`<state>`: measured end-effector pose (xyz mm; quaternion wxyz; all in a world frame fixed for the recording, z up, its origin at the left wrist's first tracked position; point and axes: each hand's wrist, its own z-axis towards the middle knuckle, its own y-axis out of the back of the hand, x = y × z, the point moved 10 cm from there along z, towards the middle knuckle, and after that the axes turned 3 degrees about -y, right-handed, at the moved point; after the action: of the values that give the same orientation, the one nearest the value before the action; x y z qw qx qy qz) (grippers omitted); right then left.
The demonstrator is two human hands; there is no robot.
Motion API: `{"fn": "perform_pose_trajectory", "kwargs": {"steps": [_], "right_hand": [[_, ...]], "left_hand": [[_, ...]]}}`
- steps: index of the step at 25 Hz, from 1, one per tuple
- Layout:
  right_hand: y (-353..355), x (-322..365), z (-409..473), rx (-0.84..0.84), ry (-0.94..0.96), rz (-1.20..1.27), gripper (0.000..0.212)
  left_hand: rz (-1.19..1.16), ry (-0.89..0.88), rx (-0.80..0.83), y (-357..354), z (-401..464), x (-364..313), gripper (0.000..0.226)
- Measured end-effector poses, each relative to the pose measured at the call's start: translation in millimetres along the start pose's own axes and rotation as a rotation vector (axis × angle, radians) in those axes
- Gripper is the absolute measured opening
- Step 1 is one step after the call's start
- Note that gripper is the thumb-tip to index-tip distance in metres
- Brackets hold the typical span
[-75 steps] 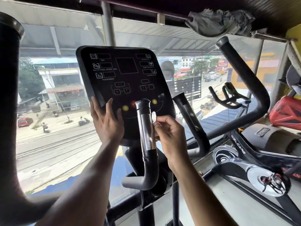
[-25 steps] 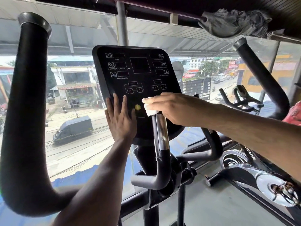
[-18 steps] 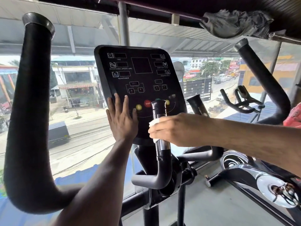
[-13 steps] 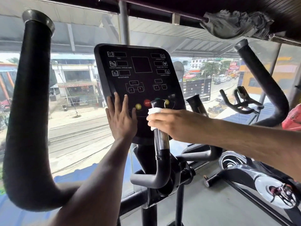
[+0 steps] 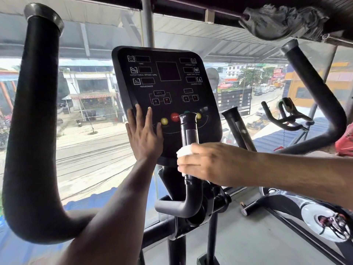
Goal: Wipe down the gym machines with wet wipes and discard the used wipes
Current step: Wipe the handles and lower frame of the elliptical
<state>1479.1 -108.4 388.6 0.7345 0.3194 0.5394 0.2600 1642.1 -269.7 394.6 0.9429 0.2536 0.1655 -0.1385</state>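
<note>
I face an elliptical machine with a black console (image 5: pixel 164 83) carrying a red stop button and yellow buttons. An upright handgrip (image 5: pixel 189 131) with a metal sensor strip stands in front of the console's lower part. My right hand (image 5: pixel 208 162) is wrapped around the lower half of this grip, holding a white wet wipe (image 5: pixel 184 151) against it; only a corner of the wipe shows above my fingers. My left hand (image 5: pixel 144 134) lies flat with straight fingers on the console's lower left edge.
A thick black swing handle (image 5: pixel 36 121) curves up on the left, another (image 5: pixel 313 88) on the right. A second handgrip (image 5: pixel 237 129) stands right of the console. A spin bike (image 5: pixel 315 213) is at the lower right. A grey rag (image 5: pixel 282 20) hangs overhead. A window is ahead.
My right hand has slid the wipe down the handgrip from near its top to its lower half. My left hand has stayed on the console.
</note>
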Motion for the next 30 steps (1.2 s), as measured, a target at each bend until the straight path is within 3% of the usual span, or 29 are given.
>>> {"fn": "perform_pose_trajectory", "kwargs": {"steps": [2,7,11,14,17,19,24,26,28,30], "right_hand": [[-3,14,-6,0.034,0.065,-0.003,0.042],[9,-28,1,-0.084,-0.098,-0.007,0.04],[-11,20,-14,-0.011,0.044,0.038,0.035],[-6,5,-9,0.006,0.053,-0.006,0.038],[13,-45,17,-0.015,-0.078,-0.117,0.039],[23,-65,35,-0.014,-0.107,-0.242,0.029],[41,-69,76,0.087,0.031,-0.485,0.029],[33,-92,85,0.23,-0.083,-0.281,0.026],[17,-118,82,0.367,-0.291,0.127,0.033],[7,-130,80,0.372,-0.473,0.478,0.037]], "left_hand": [[0.004,-0.002,-0.003,0,0,0,0.057],[0.014,0.004,0.01,-1,0,0,0.054],[0.018,-0.005,0.003,-1,-1,0,0.051],[0.017,-0.004,0.001,-1,0,0,0.051],[0.027,-0.011,0.001,-2,2,-1,0.052],[0.019,-0.015,-0.004,-2,1,0,0.052],[0.016,-0.021,-0.002,0,1,-1,0.053],[0.013,-0.016,-0.007,0,1,-1,0.052],[0.008,-0.02,-0.011,-2,1,0,0.051],[0.006,-0.026,-0.019,-2,2,1,0.051]]}}
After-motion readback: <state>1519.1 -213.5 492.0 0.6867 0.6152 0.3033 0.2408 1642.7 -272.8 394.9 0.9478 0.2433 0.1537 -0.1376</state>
